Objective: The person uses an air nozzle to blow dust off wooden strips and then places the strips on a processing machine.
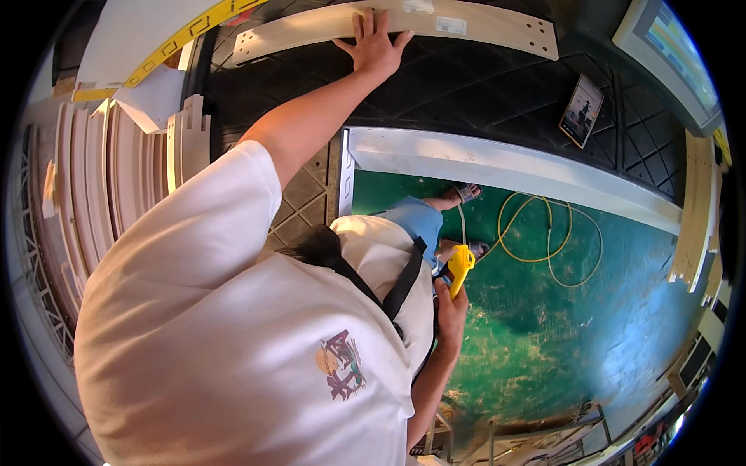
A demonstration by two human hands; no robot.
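Two unreadable labels [451, 26] mark the board [497, 29] under the spread left hand [373, 51]; the right hand [451, 312] grips a tool [461, 265].

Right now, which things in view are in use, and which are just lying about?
In use:
- pale wooden board, left hand spread on it
- yellow handheld tool, held in right hand

Apparently lying about:
- phone on the black surface
- stacked boards, left
- yellow hose on the green floor; link to tool unclear

Room: black worktop [466, 87] between board [501, 29] and phone [581, 111] | Obstacles: phone, monitor [674, 58] at upper right
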